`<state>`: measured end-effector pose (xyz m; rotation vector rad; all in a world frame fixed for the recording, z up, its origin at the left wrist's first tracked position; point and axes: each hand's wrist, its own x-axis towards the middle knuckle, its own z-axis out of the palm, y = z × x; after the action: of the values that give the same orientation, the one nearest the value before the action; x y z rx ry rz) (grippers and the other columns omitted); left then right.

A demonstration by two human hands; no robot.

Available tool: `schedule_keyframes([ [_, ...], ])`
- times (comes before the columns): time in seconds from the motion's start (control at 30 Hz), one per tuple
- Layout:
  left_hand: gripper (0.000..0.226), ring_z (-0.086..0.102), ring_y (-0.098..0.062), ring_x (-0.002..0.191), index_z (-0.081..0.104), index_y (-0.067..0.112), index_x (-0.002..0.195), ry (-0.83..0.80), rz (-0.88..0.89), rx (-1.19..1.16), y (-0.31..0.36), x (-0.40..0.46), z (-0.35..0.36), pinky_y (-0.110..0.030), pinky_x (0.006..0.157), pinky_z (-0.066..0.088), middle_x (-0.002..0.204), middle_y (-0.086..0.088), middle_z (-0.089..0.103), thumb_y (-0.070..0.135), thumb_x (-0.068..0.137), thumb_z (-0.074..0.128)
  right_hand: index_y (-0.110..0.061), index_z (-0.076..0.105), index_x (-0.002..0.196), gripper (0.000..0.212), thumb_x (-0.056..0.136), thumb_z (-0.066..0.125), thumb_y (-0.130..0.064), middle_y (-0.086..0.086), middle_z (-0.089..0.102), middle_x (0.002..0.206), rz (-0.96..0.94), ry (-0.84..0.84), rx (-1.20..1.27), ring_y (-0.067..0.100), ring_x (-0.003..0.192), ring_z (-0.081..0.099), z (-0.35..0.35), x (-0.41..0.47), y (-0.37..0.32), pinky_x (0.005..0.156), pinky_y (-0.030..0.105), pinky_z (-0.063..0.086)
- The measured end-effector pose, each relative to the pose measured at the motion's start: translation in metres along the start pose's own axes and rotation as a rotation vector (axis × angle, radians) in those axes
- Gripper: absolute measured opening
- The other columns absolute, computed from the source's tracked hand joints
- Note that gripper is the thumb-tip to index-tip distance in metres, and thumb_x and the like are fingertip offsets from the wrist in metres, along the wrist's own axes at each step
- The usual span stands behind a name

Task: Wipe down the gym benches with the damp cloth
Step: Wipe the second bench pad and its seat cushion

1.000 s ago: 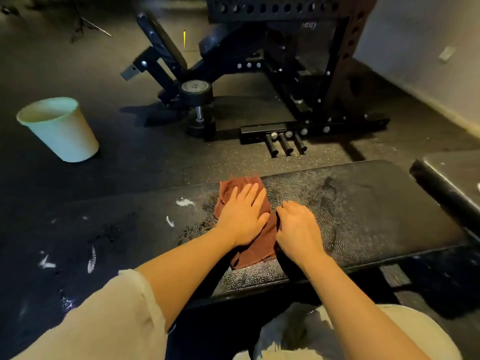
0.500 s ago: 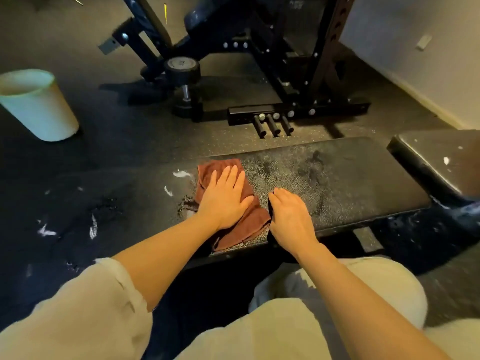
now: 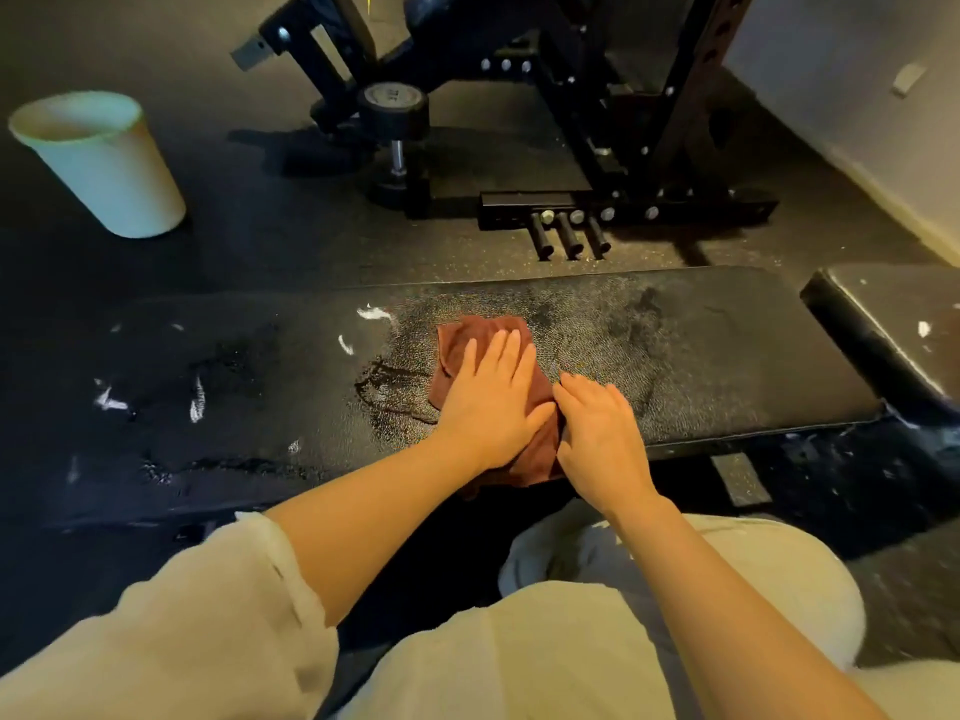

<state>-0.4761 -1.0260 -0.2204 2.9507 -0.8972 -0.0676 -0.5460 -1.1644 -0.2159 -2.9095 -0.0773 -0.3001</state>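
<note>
We see the brown cloth (image 3: pixel 485 332) lying flat on the black bench pad (image 3: pixel 727 356), near its front edge. The left hand (image 3: pixel 491 402) presses on the cloth with fingers straight and spread. The right hand (image 3: pixel 602 433) rests just beside it, fingers curled at the cloth's right edge (we cannot tell whether it pinches the fabric). A pale bucket (image 3: pixel 104 163) stands on the floor well apart.
</note>
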Motion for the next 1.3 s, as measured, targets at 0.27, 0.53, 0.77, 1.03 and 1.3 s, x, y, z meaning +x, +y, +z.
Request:
schedule_keyframes([
  [0.27, 0.091, 0.002, -0.024, 0.149, 0.009, 0.016, 0.155, 0.018, -0.056, 0.062, -0.051, -0.048, -0.001, -0.046, 0.121, 0.002, 0.162, -0.008, 0.005, 0.072, 0.084, 0.000, 0.000, 0.064, 0.089, 0.023, 0.066, 0.057, 0.004, 0.015, 0.064, 0.099, -0.066, 0.151, 0.080, 0.035, 0.092, 0.060, 0.010, 0.007, -0.001, 0.090, 0.046, 0.046],
  [0.53, 0.081, 0.003, -0.024, 0.149, 0.012, 0.013, 0.154, 0.037, -0.065, 0.018, -0.030, -0.044, 0.002, -0.047, 0.120, 0.001, 0.162, -0.010, 0.007, 0.065, 0.091, 0.015, -0.003, 0.063, 0.083, 0.024, 0.074, 0.041, -0.006, 0.011, 0.061, 0.087, -0.206, 0.154, 0.108, 0.034, 0.082, 0.057, 0.012, 0.022, -0.027, 0.082, 0.044, 0.045],
  [0.77, 0.084, 0.006, -0.022, 0.149, 0.015, 0.016, 0.154, 0.057, -0.064, 0.045, -0.077, -0.077, 0.003, -0.047, 0.121, 0.005, 0.161, -0.006, 0.009, 0.070, 0.090, 0.020, 0.001, 0.064, 0.088, 0.020, 0.069, 0.057, 0.002, 0.016, 0.064, 0.097, -0.222, 0.140, 0.155, 0.035, 0.091, 0.059, 0.026, 0.039, -0.039, 0.086, 0.048, 0.047],
  [1.03, 0.080, 0.001, -0.021, 0.149, 0.011, 0.016, 0.155, 0.052, -0.044, -0.007, -0.070, -0.037, 0.000, -0.045, 0.121, -0.001, 0.162, -0.006, 0.006, 0.065, 0.092, 0.020, -0.002, 0.069, 0.096, 0.037, 0.076, 0.039, -0.010, 0.011, 0.068, 0.100, -0.242, 0.129, 0.156, 0.032, 0.099, 0.063, 0.026, 0.055, -0.044, 0.099, 0.051, 0.044],
  [1.3, 0.085, -0.004, -0.018, 0.149, 0.006, 0.019, 0.155, 0.003, -0.102, 0.022, -0.116, -0.045, -0.005, -0.043, 0.121, -0.003, 0.162, -0.002, 0.000, 0.072, 0.090, 0.017, 0.000, 0.071, 0.102, 0.037, 0.066, 0.071, 0.008, 0.013, 0.069, 0.109, -0.173, 0.071, 0.150, 0.031, 0.110, 0.063, 0.033, 0.084, -0.046, 0.106, 0.052, 0.039],
])
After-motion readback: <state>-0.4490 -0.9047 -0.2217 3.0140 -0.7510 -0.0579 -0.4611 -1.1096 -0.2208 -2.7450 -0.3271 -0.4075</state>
